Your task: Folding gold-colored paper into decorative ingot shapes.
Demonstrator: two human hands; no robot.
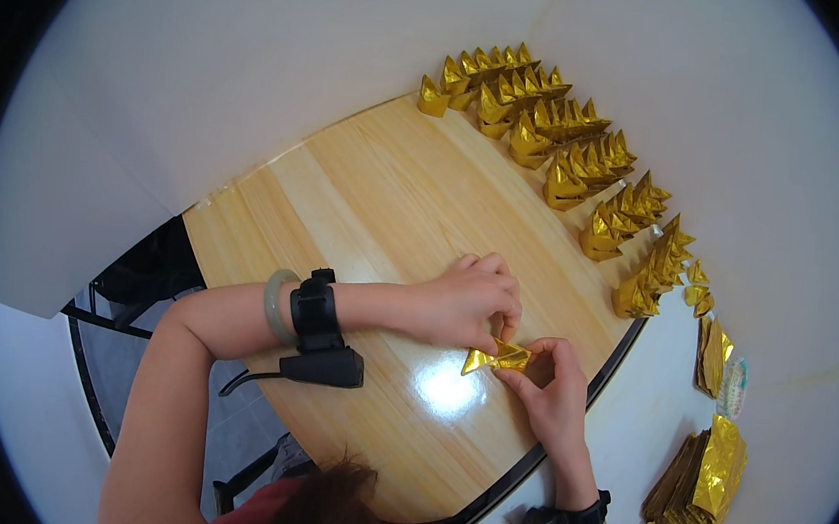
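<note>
Pinching gently should spare the foil piece (503, 357), lower right of centre, which left hand (468, 299) and right hand (554, 396) grip.

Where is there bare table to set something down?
Widest: wood-grain tabletop between the left hand and the gold-foil ingots. Smaller: near side, left of the right hand. Crowded: among the ingots, around the held foil piece.
</note>
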